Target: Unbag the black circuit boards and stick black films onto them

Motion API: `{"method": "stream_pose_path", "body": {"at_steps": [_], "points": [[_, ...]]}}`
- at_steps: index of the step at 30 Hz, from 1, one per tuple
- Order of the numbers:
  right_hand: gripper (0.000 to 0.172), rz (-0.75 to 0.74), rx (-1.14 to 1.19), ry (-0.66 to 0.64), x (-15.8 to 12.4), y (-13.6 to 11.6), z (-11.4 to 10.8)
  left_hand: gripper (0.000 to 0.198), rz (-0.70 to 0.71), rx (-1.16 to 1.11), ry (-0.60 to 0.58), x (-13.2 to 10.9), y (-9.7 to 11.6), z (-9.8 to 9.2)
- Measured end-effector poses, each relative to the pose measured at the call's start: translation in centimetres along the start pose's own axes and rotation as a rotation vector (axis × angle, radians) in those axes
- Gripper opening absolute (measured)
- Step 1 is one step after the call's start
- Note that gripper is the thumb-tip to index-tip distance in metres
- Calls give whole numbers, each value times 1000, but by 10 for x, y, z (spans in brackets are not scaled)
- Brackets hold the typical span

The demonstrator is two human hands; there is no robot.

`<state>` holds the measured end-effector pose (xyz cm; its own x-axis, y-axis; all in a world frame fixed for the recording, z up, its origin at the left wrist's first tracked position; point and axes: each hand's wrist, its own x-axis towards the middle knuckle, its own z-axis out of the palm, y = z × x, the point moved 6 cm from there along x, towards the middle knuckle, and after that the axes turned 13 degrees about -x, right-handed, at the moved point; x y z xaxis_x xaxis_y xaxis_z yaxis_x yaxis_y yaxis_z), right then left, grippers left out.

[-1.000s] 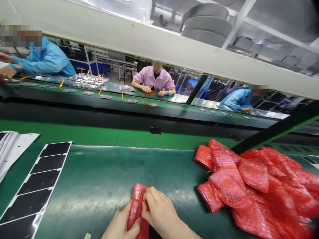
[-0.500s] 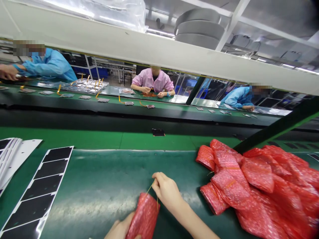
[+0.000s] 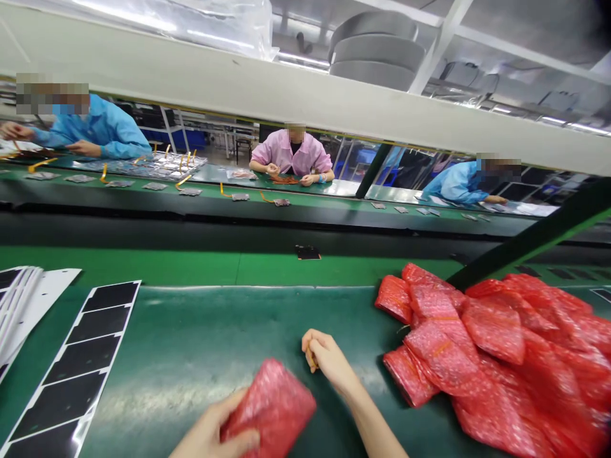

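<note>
In the lower middle, my left hand (image 3: 217, 423) is closed around a red bubble-wrap package (image 3: 279, 404), thumb across its near face. The package is tilted and slightly blurred, and no band shows around it. Just beyond its upper right corner is my right hand (image 3: 324, 357), apart from the package. Its fingers are curled shut, with a bit of yellowish rubber band (image 3: 312, 364) seeming to show at the fingertips; most of it is hidden.
A heap of red bubble wrap (image 3: 496, 356) covers the right of the green bench (image 3: 186, 343). To the left lie a white-edged strip of black panels (image 3: 79, 356) and stacked white sheets (image 3: 33, 305). A small black piece (image 3: 308, 252) sits beyond. Co-workers sit across the line.
The rubber band stretched between the package and my right hand has come off the package. My right hand has curled and moved slightly right; my left hand has raised and turned the package.
</note>
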<state>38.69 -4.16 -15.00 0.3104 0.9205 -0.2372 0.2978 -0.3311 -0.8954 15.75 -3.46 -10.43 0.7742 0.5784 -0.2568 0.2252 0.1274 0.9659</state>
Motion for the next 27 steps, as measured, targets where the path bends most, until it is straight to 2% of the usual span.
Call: {"method": "stream_pose_path", "body": {"at_steps": [2, 4, 6, 7, 9, 11, 14, 18, 21, 23, 25, 27], "points": [[17, 22, 77, -11, -7, 6, 3, 44, 121, 227, 142, 11, -8, -15], [20, 32, 141, 16, -12, 8, 2, 40, 400, 654, 309, 16, 2, -23], [22, 31, 190, 50, -14, 7, -1, 45, 696, 1045, 444, 12, 22, -18], [24, 28, 207, 63, -16, 7, -4, 47, 803, 1163, 474, 10, 33, -13], [27, 16, 222, 69, -17, 4, -8, 47, 917, 1222, 462, 6, 57, -6], [32, -5, 217, 49, -20, 0, -9, 40, 902, 1110, 415, 4, 82, -7], [36, -53, 192, 1, -23, -8, -8, 32, 698, 803, 398, 3, 109, -23], [38, -145, 152, -73, -27, -24, -5, 32, 493, 308, 506, -4, 134, -57], [48, -206, 139, -148, -29, -36, -4, 45, 370, -134, 592, -9, 145, -73], [61, -241, 137, -226, -28, -44, -1, 56, 327, -392, 626, -12, 152, -75], [73, -266, 125, -329, -27, -50, 6, 64, 339, -549, 639, -14, 162, -74], [64, -271, 97, -423, -25, -55, 14, 64, 378, -620, 643, -14, 171, -73]]}}
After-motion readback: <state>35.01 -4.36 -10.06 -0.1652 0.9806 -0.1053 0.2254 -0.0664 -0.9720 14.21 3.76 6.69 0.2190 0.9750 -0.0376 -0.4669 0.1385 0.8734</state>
